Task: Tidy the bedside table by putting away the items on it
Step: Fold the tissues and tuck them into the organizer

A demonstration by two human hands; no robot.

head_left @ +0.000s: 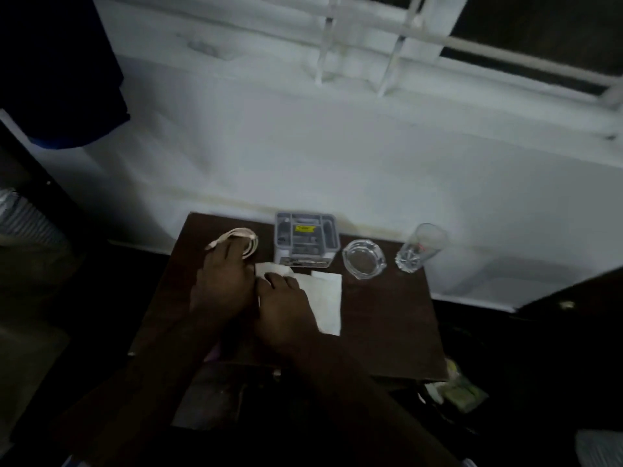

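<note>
Item: white tissue (325,298), flat at the centre of the bedside table (387,332), long axis running 12 to 6 o'clock. The right hand (286,308) rests fingers-down on its 9 o'clock edge (grip not discernible) and is judged nearer. The left hand (222,281), at 10 o'clock, curls onto a coiled cable (251,239); organiser box (306,239) at 12, ashtray (364,259) and glass (419,247) toward 2.

The dark wooden bedside table (387,332) carries a coiled cable (247,238), grey organiser box (305,239), glass ashtray (364,259), drinking glass (421,247) and white paper (325,294).
</note>
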